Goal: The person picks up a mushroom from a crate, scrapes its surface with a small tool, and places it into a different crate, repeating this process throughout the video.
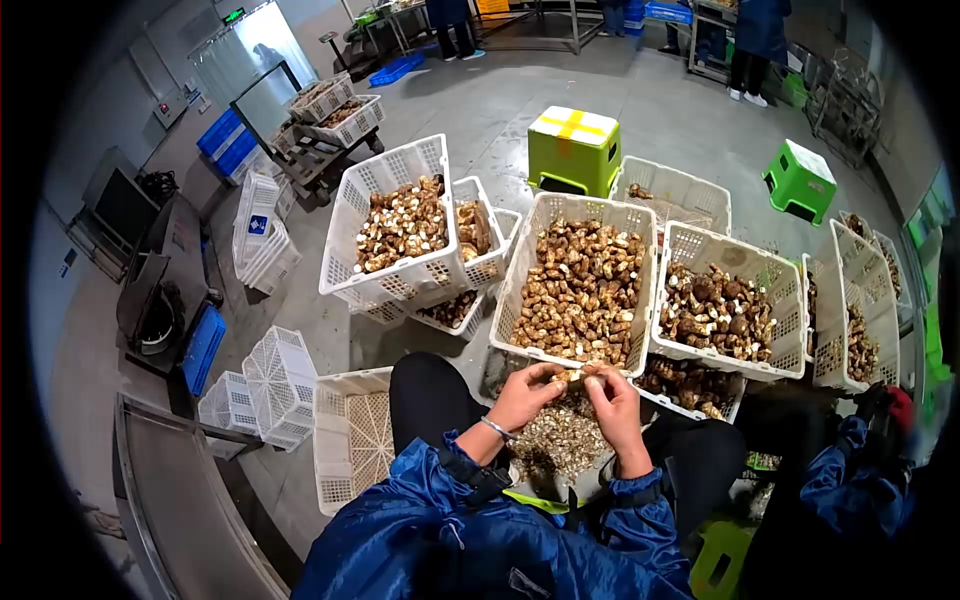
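Observation:
My left hand and my right hand meet in front of me, fingers pinched together on a small pale mushroom. Part of the mushroom is hidden by the fingertips. Right beyond it stands a white crate full of brown and white mushrooms. Below my hands lies a heap of small pale and brown trimmings. Whether either hand also holds a small tool cannot be made out.
More mushroom crates stand left and right. By my left knee sits an empty white crate. Green stools stand beyond. At my right is another person's blue sleeve; several people stand at the back.

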Demonstrator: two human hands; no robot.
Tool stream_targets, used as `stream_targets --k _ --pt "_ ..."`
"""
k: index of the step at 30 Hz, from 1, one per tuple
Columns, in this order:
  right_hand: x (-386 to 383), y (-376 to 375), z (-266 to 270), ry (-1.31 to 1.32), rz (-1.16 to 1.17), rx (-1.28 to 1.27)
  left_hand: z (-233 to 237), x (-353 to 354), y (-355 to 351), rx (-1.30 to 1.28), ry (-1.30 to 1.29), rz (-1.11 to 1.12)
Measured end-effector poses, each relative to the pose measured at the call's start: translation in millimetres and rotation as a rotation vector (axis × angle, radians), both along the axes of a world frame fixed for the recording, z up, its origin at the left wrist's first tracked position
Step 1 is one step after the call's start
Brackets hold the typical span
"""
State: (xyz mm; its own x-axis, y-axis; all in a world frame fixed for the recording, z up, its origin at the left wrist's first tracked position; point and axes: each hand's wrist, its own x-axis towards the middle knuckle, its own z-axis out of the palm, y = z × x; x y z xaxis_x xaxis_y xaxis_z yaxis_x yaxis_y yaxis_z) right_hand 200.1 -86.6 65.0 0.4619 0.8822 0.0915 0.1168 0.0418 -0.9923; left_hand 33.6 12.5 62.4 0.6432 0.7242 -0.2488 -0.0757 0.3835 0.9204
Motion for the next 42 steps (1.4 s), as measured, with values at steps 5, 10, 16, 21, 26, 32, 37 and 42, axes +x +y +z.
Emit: stream_targets --k 5,10,16,21,26,32,37,42 --pt "-1.7 3.8 1.3 -0.242 -0.018 0.183 -5.8 2.6 -2.5 -0.130 -0.097 0.030" --pt "-2.6 2.9 0.2 0.147 -0.061 -0.040 -2.2 3.4 -5.0 -0.136 -0.069 0.032" --pt "-5.1 1.6 5.4 -0.021 -0.049 -0.030 -11.6 3.1 -4.0 -0.107 -0.066 0.028" --pt "-3.0 6.1 -3.4 -0.273 -0.033 0.185 -8.4 4.1 -3.9 -0.055 -0.025 0.006" --pt "-0.2 2.9 -2.3 0.130 -0.051 -0.048 0.2 3.4 -7.4 -0.217 -0.038 0.015" --pt "-3.1 2.0 8.8 -0.012 -0.025 -0.076 -7.2 4.9 -6.2 -0.232 -0.048 0.021" --pt "-3.3 8.8 0.3 -0.151 -0.005 0.151 -0.8 4.9 -5.0 -0.279 -0.045 0.029" --pt "2.6 5.4 -8.3 0.066 -0.023 0.008 4.3 5.4 -4.8 -0.359 -0.092 0.025"
